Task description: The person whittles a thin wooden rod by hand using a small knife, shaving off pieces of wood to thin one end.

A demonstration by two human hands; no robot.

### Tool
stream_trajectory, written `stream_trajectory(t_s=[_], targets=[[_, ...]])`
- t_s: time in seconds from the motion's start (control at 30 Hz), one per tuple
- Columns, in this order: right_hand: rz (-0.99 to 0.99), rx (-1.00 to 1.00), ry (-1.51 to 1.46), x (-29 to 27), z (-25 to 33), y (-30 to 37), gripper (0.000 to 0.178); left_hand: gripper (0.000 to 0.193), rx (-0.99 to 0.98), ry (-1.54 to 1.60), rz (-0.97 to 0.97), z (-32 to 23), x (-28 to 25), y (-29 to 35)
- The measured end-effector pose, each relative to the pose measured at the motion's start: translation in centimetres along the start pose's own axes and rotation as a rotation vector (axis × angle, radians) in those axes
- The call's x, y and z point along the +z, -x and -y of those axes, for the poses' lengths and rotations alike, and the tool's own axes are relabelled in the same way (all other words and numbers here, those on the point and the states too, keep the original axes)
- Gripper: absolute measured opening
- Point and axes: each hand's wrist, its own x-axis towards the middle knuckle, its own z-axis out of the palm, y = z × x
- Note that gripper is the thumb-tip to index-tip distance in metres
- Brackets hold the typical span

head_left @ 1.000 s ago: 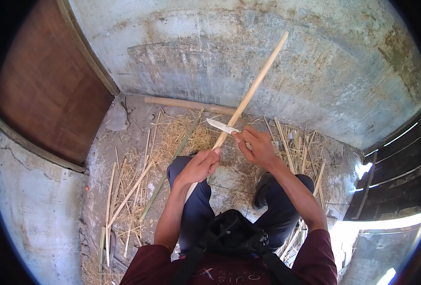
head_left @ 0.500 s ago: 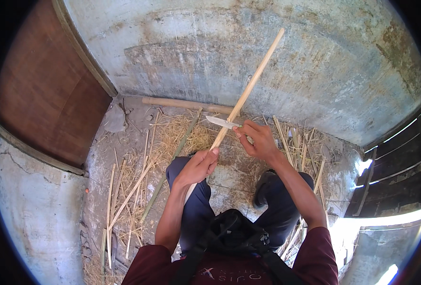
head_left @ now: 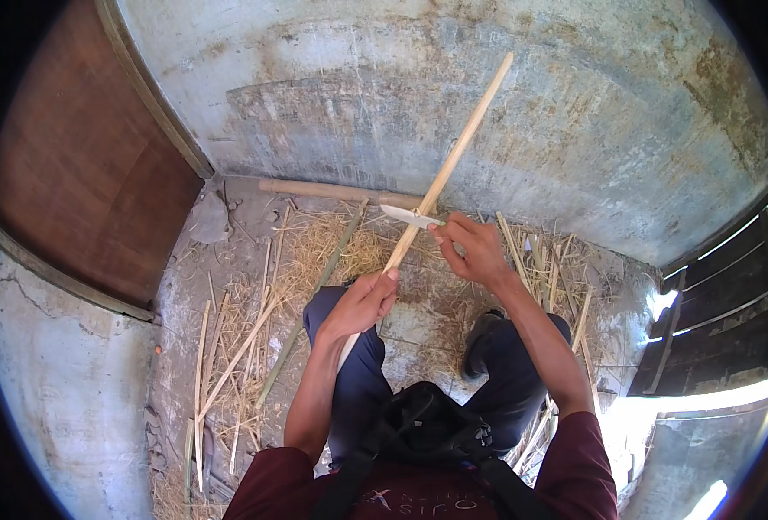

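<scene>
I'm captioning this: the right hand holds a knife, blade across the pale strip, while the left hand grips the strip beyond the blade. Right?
Not beyond it: the head view shows the left hand gripping the pale strip on the near side of the knife blade. The rest is right.

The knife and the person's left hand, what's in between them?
A short stretch of the pale stick lies between the left hand and the knife; the head view shows it.
</scene>
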Motion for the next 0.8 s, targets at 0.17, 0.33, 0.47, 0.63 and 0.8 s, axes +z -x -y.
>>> stream_trajectory(t_s=[0.17, 0.33, 0.47, 0.63, 0.8], targets=[[-0.012, 0.029, 0.004, -0.7, -0.5, -0.3, 0.017, 0.055, 0.032, 0.007, 0.024, -0.1, 0.0, 0.0], [0.023, 0.084, 0.055, -1.4, -1.0, -0.4, 0.017, 0.055, 0.013, 0.043, 0.009, 0.0, 0.1, -0.1], [0.011, 0.085, 0.064, -1.6, -1.1, -0.5, 0.017, 0.055, 0.019, 0.029, 0.02, -0.1, 0.1, 0.0], [-0.073, 0.086, 0.033, -1.9, -2.2, -0.7, 0.01, 0.058, 0.02, -0.002, 0.017, -0.2, 0.2, 0.0], [-0.029, 0.145, 0.067, -2.3, -2.6, -0.7, 0.017, 0.061, 0.028, -0.016, 0.013, -0.4, -0.1, 0.4]])
